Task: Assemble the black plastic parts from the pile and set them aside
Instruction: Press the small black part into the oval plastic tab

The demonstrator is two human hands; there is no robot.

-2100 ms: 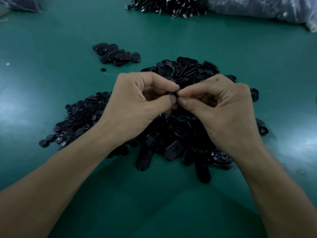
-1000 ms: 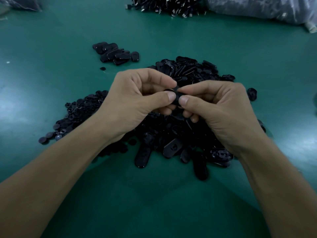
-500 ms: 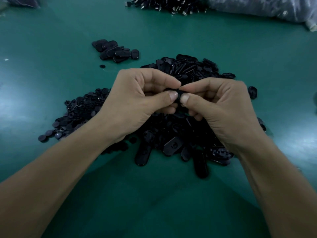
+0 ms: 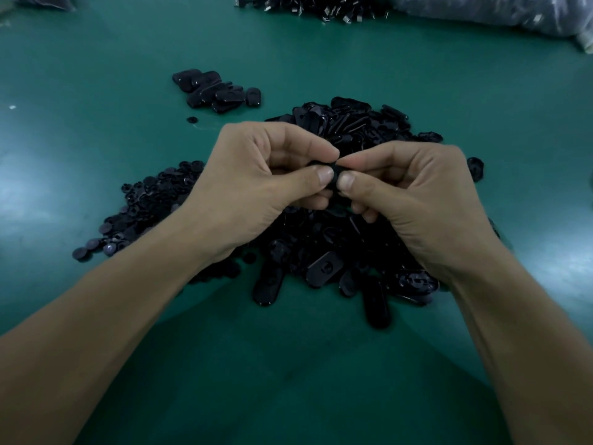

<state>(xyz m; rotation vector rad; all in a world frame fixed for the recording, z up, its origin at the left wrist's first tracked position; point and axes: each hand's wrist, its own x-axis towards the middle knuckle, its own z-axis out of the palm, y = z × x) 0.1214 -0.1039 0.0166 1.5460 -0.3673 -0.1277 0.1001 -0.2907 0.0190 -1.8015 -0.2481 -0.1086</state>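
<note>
— Item one: what is entered?
— A small black plastic part, held in the air above the main heap. It is pinched from both sides and is mostly hidden by fingertips (its exact shape cannot be told).

— By what is it held?
— By the left hand and the right hand. The fingers of each hand are curled, with thumb pressed towards forefinger. The part is clamped where the two thumb tips meet.

— Item two?
— A large heap of black oblong plastic pieces, rounded at the ends, piled on the green counter directly beneath both hands. A hole or recess is seen in the middle of some.

— Item three?
— A flatter spread of small round black plastic discs. It is laid against the left side of the heap and partly covered by the left wrist.

— Item four?
— A small cluster of black oblong pieces, set apart on the counter beyond the left hand. One stray round disc is noted just beside it, on the near side.

— Anything else listed?
— One loose black piece is recorded just right of the heap. A further heap of dark parts, with pale glints among them, is recorded at the far edge. A clear plastic bag is placed beside it at the far right.
</note>
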